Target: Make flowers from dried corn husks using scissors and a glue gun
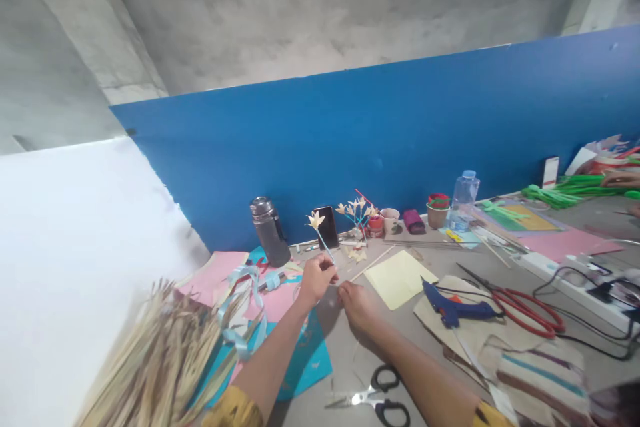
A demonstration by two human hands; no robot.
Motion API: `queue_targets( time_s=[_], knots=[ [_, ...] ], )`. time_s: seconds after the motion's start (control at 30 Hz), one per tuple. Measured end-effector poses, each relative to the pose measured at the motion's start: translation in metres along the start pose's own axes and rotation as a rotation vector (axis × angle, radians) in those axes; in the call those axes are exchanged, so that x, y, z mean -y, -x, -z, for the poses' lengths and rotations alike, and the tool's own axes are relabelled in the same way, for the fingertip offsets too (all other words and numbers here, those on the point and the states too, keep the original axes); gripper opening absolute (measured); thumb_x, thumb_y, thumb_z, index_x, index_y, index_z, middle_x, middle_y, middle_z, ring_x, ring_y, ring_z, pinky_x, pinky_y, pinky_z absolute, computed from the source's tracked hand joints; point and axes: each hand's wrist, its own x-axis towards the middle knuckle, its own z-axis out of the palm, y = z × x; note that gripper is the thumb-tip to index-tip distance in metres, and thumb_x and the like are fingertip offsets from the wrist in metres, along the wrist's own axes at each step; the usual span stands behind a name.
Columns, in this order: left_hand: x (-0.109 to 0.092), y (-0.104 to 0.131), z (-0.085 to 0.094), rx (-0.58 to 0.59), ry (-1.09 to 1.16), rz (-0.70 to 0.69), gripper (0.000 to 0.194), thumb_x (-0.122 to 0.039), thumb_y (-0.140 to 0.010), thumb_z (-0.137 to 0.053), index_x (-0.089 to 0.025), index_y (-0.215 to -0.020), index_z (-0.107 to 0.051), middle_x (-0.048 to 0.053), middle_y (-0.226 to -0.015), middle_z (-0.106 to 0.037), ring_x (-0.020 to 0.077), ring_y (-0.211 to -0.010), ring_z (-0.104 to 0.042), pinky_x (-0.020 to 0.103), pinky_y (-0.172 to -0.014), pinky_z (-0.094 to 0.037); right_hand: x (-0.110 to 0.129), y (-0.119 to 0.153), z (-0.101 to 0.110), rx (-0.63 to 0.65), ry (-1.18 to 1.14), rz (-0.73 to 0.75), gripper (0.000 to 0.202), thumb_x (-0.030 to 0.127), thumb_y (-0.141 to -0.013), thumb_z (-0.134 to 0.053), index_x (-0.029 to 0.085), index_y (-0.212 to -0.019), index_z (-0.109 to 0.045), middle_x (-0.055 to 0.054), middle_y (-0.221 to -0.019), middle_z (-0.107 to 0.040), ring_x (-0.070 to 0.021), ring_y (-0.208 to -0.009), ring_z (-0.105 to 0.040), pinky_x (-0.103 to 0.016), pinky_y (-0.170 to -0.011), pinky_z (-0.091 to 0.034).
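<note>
In the head view my left hand [318, 277] is closed around the lower stem of a pale flower [316, 219], which stands upright on a thin light-blue stem. Close beside it on the right, my right hand [354, 301] has its fingers pressed together near the stem's lower end; what they pinch is too small to make out. A thin pale stick [373, 263] lies just beyond my right hand, with a yellow paper sheet [401, 279] to its right. Black-handled scissors [369, 397] lie on the grey table between my forearms.
Dried husks [165, 353] and light-blue ribbon [240, 343] lie left. A dark flask [270, 232], phone [328, 227] and flower bunch [357, 213] stand behind. Right are a blue glue gun [457, 307], red-handled scissors [530, 312], bottle [464, 201] and power strip [575, 287]; another person's hand [620, 179] shows far right.
</note>
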Motion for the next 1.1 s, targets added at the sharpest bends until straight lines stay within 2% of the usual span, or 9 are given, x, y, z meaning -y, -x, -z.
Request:
queue_targets(
  time_s=[0.43, 0.53, 0.6, 0.7, 0.8, 0.9, 1.0, 1.1],
  knots=[
    [0.008, -0.010, -0.008, 0.008, 0.065, 0.037, 0.006, -0.019, -0.065, -0.062, -0.018, -0.068, -0.057, 0.000, -0.054, -0.064, 0.0154, -0.052, -0.063, 0.025, -0.052, -0.052, -0.002, 0.003, -0.001, -0.056, -0.067, -0.055, 0.023, 0.020, -0.080, -0.057, 0.025, -0.084, -0.079, -0.002, -0.086, -0.079, -0.0172, -0.080, -0.067, -0.024, -0.061, -0.032],
    [0.015, -0.013, -0.008, 0.024, 0.051, 0.061, 0.006, -0.017, -0.065, -0.061, -0.018, -0.068, -0.056, 0.000, -0.052, -0.064, 0.0145, -0.049, -0.061, 0.024, -0.051, -0.050, 0.001, 0.004, 0.000, -0.054, -0.072, -0.075, 0.018, 0.026, -0.081, -0.060, 0.023, -0.081, -0.078, -0.002, -0.082, -0.077, -0.0163, -0.075, -0.066, -0.024, -0.059, -0.031],
    [0.021, -0.015, -0.007, 0.039, 0.042, 0.083, 0.007, -0.017, -0.065, -0.062, -0.018, -0.068, -0.056, 0.000, -0.051, -0.064, 0.0145, -0.049, -0.060, 0.024, -0.050, -0.049, 0.002, 0.005, 0.000, -0.043, -0.077, -0.070, 0.022, 0.035, -0.085, -0.060, 0.021, -0.079, -0.077, -0.003, -0.079, -0.076, -0.0159, -0.071, -0.064, -0.024, -0.058, -0.030],
    [0.028, -0.017, -0.005, 0.056, 0.022, 0.109, 0.009, -0.019, -0.066, -0.064, -0.018, -0.069, -0.056, 0.000, -0.052, -0.064, 0.0147, -0.049, -0.060, 0.024, -0.048, -0.047, 0.004, 0.006, 0.001, -0.048, -0.087, -0.040, 0.024, 0.042, -0.086, -0.062, 0.022, -0.087, -0.076, -0.003, -0.085, -0.077, -0.0171, -0.075, -0.065, -0.024, -0.059, -0.031],
    [0.032, -0.023, -0.003, 0.067, -0.014, 0.121, 0.010, -0.018, -0.066, -0.065, -0.018, -0.068, -0.055, -0.002, -0.052, -0.062, 0.0148, -0.049, -0.060, 0.023, -0.047, -0.047, 0.004, 0.006, 0.004, -0.048, -0.068, -0.045, 0.021, 0.034, -0.090, -0.058, 0.022, -0.090, -0.076, -0.004, -0.088, -0.077, -0.0188, -0.081, -0.067, -0.025, -0.064, -0.034],
    [0.033, -0.036, -0.004, 0.079, -0.057, 0.122, 0.011, -0.014, -0.065, -0.065, -0.018, -0.066, -0.055, -0.002, -0.051, -0.060, 0.0148, -0.050, -0.059, 0.023, -0.047, -0.046, 0.003, 0.003, 0.006, -0.042, -0.061, -0.071, 0.029, 0.023, -0.095, -0.048, 0.023, -0.099, -0.077, -0.005, -0.091, -0.078, -0.0197, -0.086, -0.069, -0.026, -0.069, -0.037],
    [0.032, -0.053, -0.011, 0.080, -0.098, 0.110, 0.011, -0.011, -0.065, -0.064, -0.018, -0.067, -0.057, -0.003, -0.052, -0.061, 0.0137, -0.049, -0.058, 0.023, -0.048, -0.046, 0.001, 0.001, 0.005, -0.064, -0.065, -0.100, 0.035, 0.021, -0.095, -0.046, 0.024, -0.120, -0.071, -0.008, -0.103, -0.078, -0.0215, -0.093, -0.070, -0.027, -0.072, -0.040],
    [0.033, -0.067, -0.026, 0.073, -0.137, 0.094, 0.011, -0.009, -0.066, -0.064, -0.018, -0.066, -0.058, -0.003, -0.050, -0.059, 0.0128, -0.046, -0.055, 0.022, -0.046, -0.042, -0.001, 0.001, 0.004, -0.071, -0.055, -0.119, 0.033, 0.024, -0.094, -0.049, 0.021, -0.120, -0.069, -0.011, -0.108, -0.077, -0.0248, -0.098, -0.070, -0.029, -0.075, -0.042]
  ],
)
